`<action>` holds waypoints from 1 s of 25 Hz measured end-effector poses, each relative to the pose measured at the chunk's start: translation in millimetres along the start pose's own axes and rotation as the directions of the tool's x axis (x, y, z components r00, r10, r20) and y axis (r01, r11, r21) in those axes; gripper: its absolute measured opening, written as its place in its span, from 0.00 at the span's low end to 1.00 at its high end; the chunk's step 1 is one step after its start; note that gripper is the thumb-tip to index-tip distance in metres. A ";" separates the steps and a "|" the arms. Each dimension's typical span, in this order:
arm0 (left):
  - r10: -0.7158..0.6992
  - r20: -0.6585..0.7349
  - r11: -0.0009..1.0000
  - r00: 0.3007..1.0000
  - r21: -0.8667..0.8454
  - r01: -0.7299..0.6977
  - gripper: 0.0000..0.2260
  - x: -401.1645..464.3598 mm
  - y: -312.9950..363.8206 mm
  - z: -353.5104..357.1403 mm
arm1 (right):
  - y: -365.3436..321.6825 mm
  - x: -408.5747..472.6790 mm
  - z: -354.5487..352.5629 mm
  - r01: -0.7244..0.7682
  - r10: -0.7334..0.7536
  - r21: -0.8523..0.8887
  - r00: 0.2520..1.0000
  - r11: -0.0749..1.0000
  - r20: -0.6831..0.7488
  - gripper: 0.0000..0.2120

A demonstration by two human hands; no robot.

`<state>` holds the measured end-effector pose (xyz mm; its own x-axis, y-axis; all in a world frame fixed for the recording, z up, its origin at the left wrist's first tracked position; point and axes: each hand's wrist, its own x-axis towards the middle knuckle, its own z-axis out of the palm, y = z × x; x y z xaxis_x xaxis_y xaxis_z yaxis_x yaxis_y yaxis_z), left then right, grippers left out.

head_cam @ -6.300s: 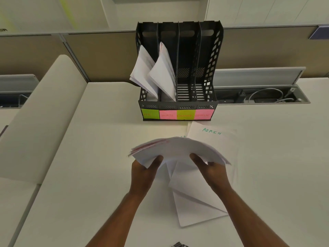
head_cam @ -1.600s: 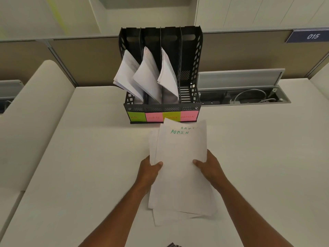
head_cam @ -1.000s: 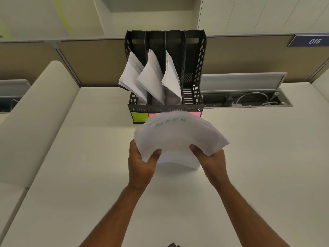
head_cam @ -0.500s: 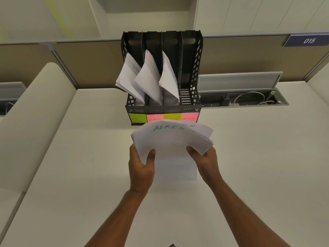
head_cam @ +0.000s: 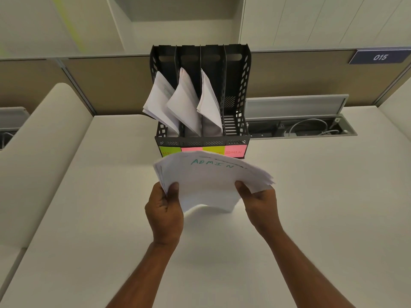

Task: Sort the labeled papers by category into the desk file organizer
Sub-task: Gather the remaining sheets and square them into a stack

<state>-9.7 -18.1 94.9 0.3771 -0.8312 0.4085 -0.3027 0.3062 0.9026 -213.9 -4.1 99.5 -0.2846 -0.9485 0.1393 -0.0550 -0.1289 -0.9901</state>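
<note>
— Where's the ADMIN stack (head_cam: 213, 181)?
— Between both hands: left hand (head_cam: 164, 210) and right hand (head_cam: 260, 203) each grip a side, above the table (head_cam: 311, 196), just before the organizer (head_cam: 201, 138).
— Its fourth slot?
— Apparently empty.

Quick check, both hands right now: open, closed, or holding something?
Left hand: closed, gripping the left edge of the ADMIN paper stack.
Right hand: closed, gripping the stack's right edge.
</note>
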 end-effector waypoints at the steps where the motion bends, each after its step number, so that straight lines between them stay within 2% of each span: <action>1: -0.028 -0.008 0.999 1.000 0.015 0.029 0.08 2.6 -0.2 -0.2 | -0.6 0.6 0.7 -0.005 0.005 -0.031 1.000 1.000 -0.014 0.10; 4: -0.220 -0.011 0.973 0.975 0.072 0.220 0.11 10.6 -12.2 -4.1 | 8.2 1.0 -1.3 -0.071 0.067 -0.153 0.997 0.986 -0.028 0.03; 6: -0.393 0.001 0.917 0.920 0.069 0.392 0.09 15.6 -24.0 -8.1 | 19.3 -0.5 -4.2 -0.153 0.147 -0.224 0.988 0.962 -0.046 0.02; 8: -0.544 0.065 0.839 0.836 0.034 0.543 0.06 15.3 -36.3 -10.9 | 32.3 -3.4 -6.7 -0.246 0.235 -0.276 0.969 0.929 -0.074 0.03; 10: -0.652 0.121 0.756 0.749 0.028 0.654 0.11 8.0 -50.1 -12.5 | 47.9 -9.7 -7.7 -0.354 0.335 -0.280 0.935 0.892 -0.114 0.04; 12: -0.743 0.159 0.662 0.650 0.035 0.748 0.14 -3.1 -62.9 -14.9 | 64.2 -17.9 -9.1 -0.453 0.426 -0.252 0.891 0.855 -0.155 0.04; 15: -0.824 0.225 0.536 0.519 0.015 0.844 0.14 -12.2 -74.1 -21.4 | 80.7 -30.4 -11.4 -0.556 0.528 -0.218 0.831 0.802 -0.175 0.04; 18: -0.838 0.236 0.512 0.491 0.033 0.858 0.12 -10.5 -80.3 -25.0 | 88.5 -38.4 -12.5 -0.588 0.567 -0.193 0.808 0.785 -0.160 0.03; 23: -0.812 0.226 0.560 0.538 0.042 0.828 0.06 -9.1 -78.4 -20.9 | 92.0 -41.8 -9.9 -0.586 0.559 -0.182 0.809 0.789 -0.181 0.06; 25: -0.815 0.216 0.556 0.538 0.033 0.830 0.11 -9.0 -78.7 -20.2 | 93.4 -39.7 -11.4 -0.600 0.575 -0.129 0.796 0.789 -0.189 0.05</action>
<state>28.4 -25.3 22.9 0.2608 -0.7966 -0.5453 0.1162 -0.5349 0.8369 -218.6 24.8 1.7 -0.4389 -0.7746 -0.4554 0.0041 0.5051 -0.8631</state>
